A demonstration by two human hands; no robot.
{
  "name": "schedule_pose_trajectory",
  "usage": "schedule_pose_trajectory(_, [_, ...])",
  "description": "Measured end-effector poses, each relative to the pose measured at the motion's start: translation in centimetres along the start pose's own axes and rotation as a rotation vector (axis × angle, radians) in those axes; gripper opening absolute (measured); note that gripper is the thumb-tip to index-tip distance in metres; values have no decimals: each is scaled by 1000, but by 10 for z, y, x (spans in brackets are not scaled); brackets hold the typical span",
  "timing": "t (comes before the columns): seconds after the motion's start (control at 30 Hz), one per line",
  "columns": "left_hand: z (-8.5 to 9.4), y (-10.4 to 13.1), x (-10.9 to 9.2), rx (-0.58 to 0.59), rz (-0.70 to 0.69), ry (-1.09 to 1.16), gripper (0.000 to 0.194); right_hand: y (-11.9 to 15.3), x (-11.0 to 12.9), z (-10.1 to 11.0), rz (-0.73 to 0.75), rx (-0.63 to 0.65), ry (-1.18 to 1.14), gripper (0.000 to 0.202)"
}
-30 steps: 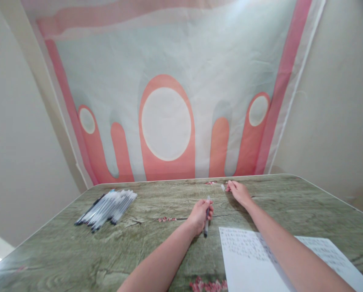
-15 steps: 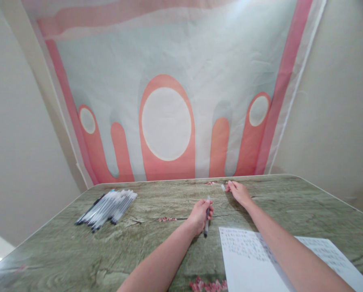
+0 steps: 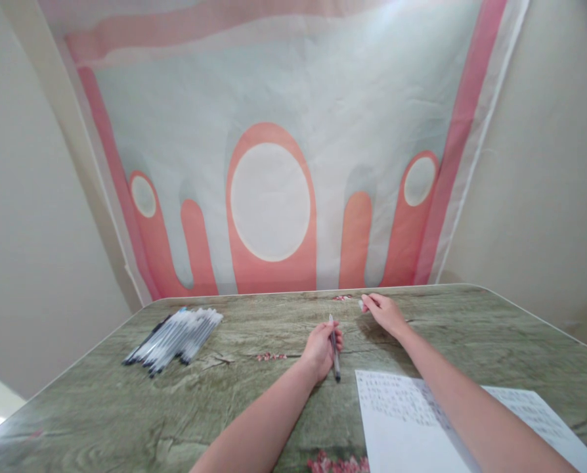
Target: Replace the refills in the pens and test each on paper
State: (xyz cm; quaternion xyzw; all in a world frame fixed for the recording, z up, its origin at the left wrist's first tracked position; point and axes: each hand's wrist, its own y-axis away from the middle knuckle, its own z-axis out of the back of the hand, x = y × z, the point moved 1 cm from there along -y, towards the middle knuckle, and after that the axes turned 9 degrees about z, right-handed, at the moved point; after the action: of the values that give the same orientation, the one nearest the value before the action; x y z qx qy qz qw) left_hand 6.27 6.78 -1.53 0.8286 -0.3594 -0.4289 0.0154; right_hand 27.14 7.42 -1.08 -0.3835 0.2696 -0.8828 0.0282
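Observation:
A pen (image 3: 336, 360) with a clear barrel and a dark end is held in my left hand (image 3: 322, 348), its pale tip pointing away from me and its dark end towards me. Farther back and to the right, the fingers of my right hand (image 3: 381, 311) are closed on a small pale cap (image 3: 361, 305) near the table's far edge. The two hands are apart. A pile of similar pens (image 3: 175, 338) with dark ends lies at the left of the table.
The wood-patterned table (image 3: 254, 414) has printed pink blossoms. Handwritten paper sheets (image 3: 396, 420) lie at the front right, partly under my right forearm. Behind the table hangs a pink and grey cloth (image 3: 274, 79), with walls on both sides.
The pen in my left hand has tilted, its tip now more to the left and its dark end slightly right. My right fingers have moved slightly left and now cover more of the cap.

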Motion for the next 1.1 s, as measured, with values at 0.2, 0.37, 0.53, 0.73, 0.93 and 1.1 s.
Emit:
schedule_pose_trajectory(0.2, [8, -7, -18, 17, -201, 273, 6, 4, 46, -20, 10, 557, -238, 43])
schedule_pose_trajectory(0.37, [16, -11, -27, -64, -308, 319, 4, 18, 64, -45, -92, 706, -440, 51])
schedule_pose_trajectory(0.53, [18, -13, -25, -127, -377, 332, 6, 18, 56, -48, -194, 584, -465, 56])
schedule_pose_trajectory(0.73, [20, -14, -26, -213, -455, 345, 10, 18, 53, -47, -141, 570, -446, 52])
schedule_pose_trajectory(0.93, [19, -13, -24, -138, -404, 286, 7, 20, 47, -51, -150, 464, -417, 46])
schedule_pose_trajectory(1.1, [15, -13, -15, -22, -322, 172, 7, 19, 45, -51, -170, 423, -435, 45])
